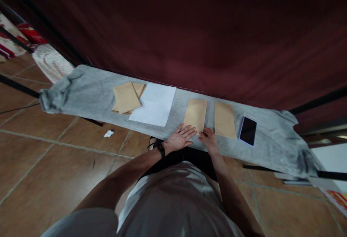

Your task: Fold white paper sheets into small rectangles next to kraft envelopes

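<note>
A brown paper envelope (195, 112) lies upright on the grey cloth in front of me. Across its near left corner my left hand (179, 138) rests flat, fingers spread, with a dark band on the wrist. My right hand (208, 138) is at the envelope's near right corner, its fingers curled close to the edge; whether they pinch the paper is too small to tell. Just right of it lies a second brown envelope (225, 119). Further left, white paper sheets (157, 104) lie partly beneath or beside a loose pile of brown envelopes (126, 98).
A phone (248, 131) with a dark screen lies right of the envelopes. The grey cloth (89, 92) covers a long narrow surface. Behind it hangs a dark red curtain (189, 42). A crumpled white scrap (108, 133) is on the tiled floor at the left.
</note>
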The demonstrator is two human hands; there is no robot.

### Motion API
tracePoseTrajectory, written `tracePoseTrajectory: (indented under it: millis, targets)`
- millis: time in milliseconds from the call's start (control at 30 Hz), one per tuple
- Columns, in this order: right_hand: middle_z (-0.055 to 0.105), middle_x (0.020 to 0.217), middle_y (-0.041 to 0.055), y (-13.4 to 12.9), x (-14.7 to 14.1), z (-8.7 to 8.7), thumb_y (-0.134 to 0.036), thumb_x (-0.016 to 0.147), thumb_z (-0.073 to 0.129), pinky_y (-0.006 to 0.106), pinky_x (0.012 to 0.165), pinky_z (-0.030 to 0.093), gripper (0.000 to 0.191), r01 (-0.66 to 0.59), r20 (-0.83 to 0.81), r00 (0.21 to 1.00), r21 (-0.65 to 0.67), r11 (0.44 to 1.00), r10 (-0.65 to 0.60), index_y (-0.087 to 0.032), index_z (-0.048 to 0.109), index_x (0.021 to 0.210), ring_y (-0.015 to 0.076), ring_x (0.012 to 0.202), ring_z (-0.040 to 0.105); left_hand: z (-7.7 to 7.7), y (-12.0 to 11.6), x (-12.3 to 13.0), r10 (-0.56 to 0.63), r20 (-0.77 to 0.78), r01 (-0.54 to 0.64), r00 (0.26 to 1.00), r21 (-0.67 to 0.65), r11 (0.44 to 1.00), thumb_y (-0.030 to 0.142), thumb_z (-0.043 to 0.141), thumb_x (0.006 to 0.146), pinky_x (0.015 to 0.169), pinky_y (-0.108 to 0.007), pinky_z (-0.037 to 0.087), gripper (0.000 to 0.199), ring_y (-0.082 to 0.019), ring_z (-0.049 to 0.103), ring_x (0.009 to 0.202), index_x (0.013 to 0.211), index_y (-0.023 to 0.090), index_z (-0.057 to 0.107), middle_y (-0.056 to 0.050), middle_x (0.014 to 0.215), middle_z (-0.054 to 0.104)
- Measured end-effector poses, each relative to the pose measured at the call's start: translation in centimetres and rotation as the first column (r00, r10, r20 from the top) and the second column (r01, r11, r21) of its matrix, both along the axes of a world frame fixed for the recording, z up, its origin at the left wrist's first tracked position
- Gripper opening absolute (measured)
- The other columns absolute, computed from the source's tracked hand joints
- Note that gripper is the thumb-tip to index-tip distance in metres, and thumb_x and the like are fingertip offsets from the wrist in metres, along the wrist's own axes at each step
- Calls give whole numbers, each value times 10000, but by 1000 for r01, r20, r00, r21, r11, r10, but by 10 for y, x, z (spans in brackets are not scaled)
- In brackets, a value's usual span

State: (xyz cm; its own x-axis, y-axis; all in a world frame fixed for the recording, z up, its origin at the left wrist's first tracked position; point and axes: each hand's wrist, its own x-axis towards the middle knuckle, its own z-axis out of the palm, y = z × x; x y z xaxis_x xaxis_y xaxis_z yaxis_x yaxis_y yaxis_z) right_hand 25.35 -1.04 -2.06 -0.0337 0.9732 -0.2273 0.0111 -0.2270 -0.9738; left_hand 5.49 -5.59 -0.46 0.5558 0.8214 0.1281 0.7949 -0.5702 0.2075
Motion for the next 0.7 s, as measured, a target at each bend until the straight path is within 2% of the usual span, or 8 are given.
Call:
tracePoseTrajectory:
  millis: [167,333,433,500,567,600,633,700]
  targets:
    - [704,871,13,-1,0,1,-411,675,727,310,572,603,350,-12,-1,1000,25,1000,12,-237,596,948,171,703,663,4,-1,0,12,-10,-12,1000,-16,1000,403,502,1014,1262,-465,115,584,-203,216,1542,1563,314,323,-41,1651,306]
    - [689,932,23,-6,3,4,-438,672,714,296,571,588,362,20,-20,1000,49,999,-19,-239,567,935,177,763,649,8,-2,-2,55,-11,-55,998,-8,998,441,523,1000,1258,-480,129,610,-245,162,1556,1561,297,334,-67,1680,220]
    - [687,945,24,-8,5,7,-430,671,718,279,560,576,340,31,-30,999,60,998,-30,-243,571,913,182,783,643,9,-1,1,118,61,-117,991,-21,993,426,522,1001,1255,-471,173,625,-265,129,1561,1571,277,314,-84,1699,130]
    - [688,922,22,-9,5,9,-427,670,723,271,547,569,331,42,-44,998,56,998,-40,-241,579,903,175,753,632,7,3,5,189,187,-179,964,-69,981,409,488,1016,1246,-438,228,632,-259,132,1561,1588,253,268,-100,1704,85]
    - [684,871,10,-8,5,10,-426,656,729,262,530,561,336,56,-66,996,29,998,-54,-236,581,891,159,697,613,4,10,11,319,371,-274,872,-169,947,387,461,1026,1219,-401,304,644,-244,198,1549,1601,231,217,-120,1699,126]
    - [678,837,1,-7,4,11,-427,645,733,259,522,557,341,62,-76,995,14,998,-60,-233,581,881,150,668,602,1,15,13,405,467,-324,786,-246,913,376,465,1023,1194,-393,353,649,-242,277,1524,1601,222,213,-133,1680,206]
    - [668,803,-11,-6,4,11,-427,631,737,256,515,555,345,68,-86,994,1,998,-68,-232,579,867,142,643,591,-1,20,15,501,550,-367,668,-343,865,365,486,1014,1156,-395,406,652,-246,381,1473,1594,211,231,-147,1636,319]
    - [649,749,-32,-4,3,12,-424,606,746,254,511,555,346,82,-101,991,-14,997,-83,-231,575,837,131,609,580,-5,32,17,682,636,-385,361,-565,730,341,574,969,1063,-397,494,653,-249,580,1293,1553,187,326,-154,1457,554]
